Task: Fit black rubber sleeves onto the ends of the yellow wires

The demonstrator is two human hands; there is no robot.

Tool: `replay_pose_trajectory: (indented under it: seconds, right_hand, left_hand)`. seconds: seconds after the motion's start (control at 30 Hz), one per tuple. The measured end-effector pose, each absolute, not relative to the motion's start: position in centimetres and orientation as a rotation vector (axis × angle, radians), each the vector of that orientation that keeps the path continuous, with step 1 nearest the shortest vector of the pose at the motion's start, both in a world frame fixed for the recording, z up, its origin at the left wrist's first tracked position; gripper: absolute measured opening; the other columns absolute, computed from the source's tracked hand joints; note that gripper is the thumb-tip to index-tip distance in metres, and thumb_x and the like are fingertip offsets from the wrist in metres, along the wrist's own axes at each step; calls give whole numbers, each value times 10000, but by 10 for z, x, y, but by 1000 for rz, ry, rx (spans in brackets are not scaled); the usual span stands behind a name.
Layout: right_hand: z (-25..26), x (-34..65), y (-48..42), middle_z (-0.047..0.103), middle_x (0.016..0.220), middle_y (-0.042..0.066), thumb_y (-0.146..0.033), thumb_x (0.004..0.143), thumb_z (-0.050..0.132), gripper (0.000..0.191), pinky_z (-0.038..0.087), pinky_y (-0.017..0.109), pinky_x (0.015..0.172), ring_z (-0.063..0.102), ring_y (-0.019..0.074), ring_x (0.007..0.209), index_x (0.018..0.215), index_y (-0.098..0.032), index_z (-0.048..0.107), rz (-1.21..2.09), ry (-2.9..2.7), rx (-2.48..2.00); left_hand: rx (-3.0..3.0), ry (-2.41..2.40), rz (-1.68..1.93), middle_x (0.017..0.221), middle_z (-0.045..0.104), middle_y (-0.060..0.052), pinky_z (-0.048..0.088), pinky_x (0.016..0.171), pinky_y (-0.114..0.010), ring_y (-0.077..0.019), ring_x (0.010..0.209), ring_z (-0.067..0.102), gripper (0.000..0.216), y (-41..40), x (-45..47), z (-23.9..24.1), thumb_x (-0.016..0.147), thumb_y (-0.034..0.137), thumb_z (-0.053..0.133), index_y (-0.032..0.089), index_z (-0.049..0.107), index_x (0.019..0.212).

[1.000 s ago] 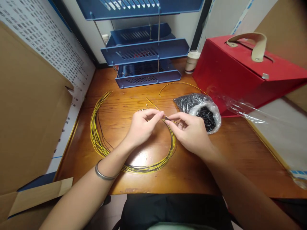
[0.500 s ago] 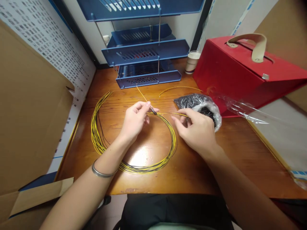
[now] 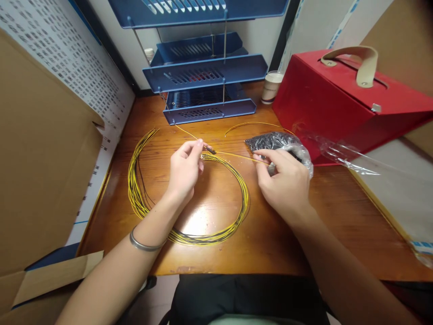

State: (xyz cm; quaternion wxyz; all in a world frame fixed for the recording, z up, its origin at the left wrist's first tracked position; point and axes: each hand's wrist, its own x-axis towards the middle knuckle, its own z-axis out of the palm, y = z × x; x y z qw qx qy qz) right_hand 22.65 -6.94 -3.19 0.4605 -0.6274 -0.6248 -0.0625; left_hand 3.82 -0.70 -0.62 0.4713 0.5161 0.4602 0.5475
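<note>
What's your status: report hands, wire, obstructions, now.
Left hand pinching thin yellow wire. Right hand curled around thin yellow strand, grip unclear. Clear plastic bag of small black pieces close behind right hand.

Can pass over the tabletop (image 3: 341,212) to the right of the right hand (image 3: 284,180); is blocked farther forward by the plastic bag (image 3: 267,141), red box (image 3: 321,104) and blue tray rack (image 3: 238,70).
</note>
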Motion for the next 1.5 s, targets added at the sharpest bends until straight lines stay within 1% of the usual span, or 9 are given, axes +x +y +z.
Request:
replay_pose_trajectory:
  seconds: [0.27,0.4,0.53,0.63,0.87,0.93,1.03,1.2,1.5]
  right_hand:
    - [-25,250,-69,642,672,56,-346,935,615,227,376,369,718,563,217,691,845,-212,774,-348,-1335,-1680]
    - [-25,252,-67,633,643,54,-383,918,648,199,363,430,802,569,256,763,863,-239,774,-478,-1448,-1596]
    - [-30,245,-65,641,686,36,-350,888,689,168,410,388,769,585,223,726,977,-224,756,-323,-1680,-1404]
    - [-29,242,-66,686,802,46,-383,846,748,365,444,360,762,618,211,756,1151,-187,707,-176,-1822,-1238]
    - [-17,234,-77,725,1096,110,-724,689,759,900,422,444,981,642,278,1004,1373,-167,579,239,-2210,-903]
    - [-19,225,-78,720,1153,122,-709,759,711,832,453,425,951,647,272,1032,1373,-162,579,354,-2188,-863]
    - [-24,207,-80,746,1128,103,-455,924,645,475,498,376,904,682,221,973,1306,-171,624,400,-1921,-1013]
    - [-29,186,-83,784,907,52,-379,852,719,315,502,267,622,646,129,623,1089,-171,724,625,-1512,-1248]
    - [-31,188,-80,768,752,53,-310,820,677,169,447,258,560,661,157,620,840,-155,740,1050,-1424,-1328]
  left_hand:
    - [977,1206,1489,1051,686,-16,349,425,-201,-28,483,416,242,7,18,-2,885,407,645,216,505,835]
    - [1077,1199,1448,980,686,0,350,435,-224,-42,471,434,311,8,17,-4,827,480,671,222,499,823]
    - [1123,1230,1423,905,676,-2,309,422,-220,-41,452,413,230,2,27,-1,840,402,644,200,541,800]
    - [1276,1318,1458,835,680,-8,292,432,-220,-48,453,400,198,0,29,1,857,352,621,181,586,764]
    - [1823,1524,1263,626,646,5,404,611,-242,-109,572,540,227,7,12,3,844,312,651,164,672,673]
    - [1860,1484,1227,623,654,1,408,617,-240,-109,578,546,222,8,9,7,833,301,666,160,681,663]
    - [1756,1266,1161,600,642,1,410,586,-230,-91,535,510,223,4,10,15,806,307,707,150,686,650]
    - [1723,1028,996,583,637,-4,417,574,-224,-80,521,486,287,-9,19,19,770,375,778,133,695,640]
    - [1968,1089,741,619,617,-4,381,597,-239,-107,597,506,309,-17,28,5,874,354,612,137,629,655]
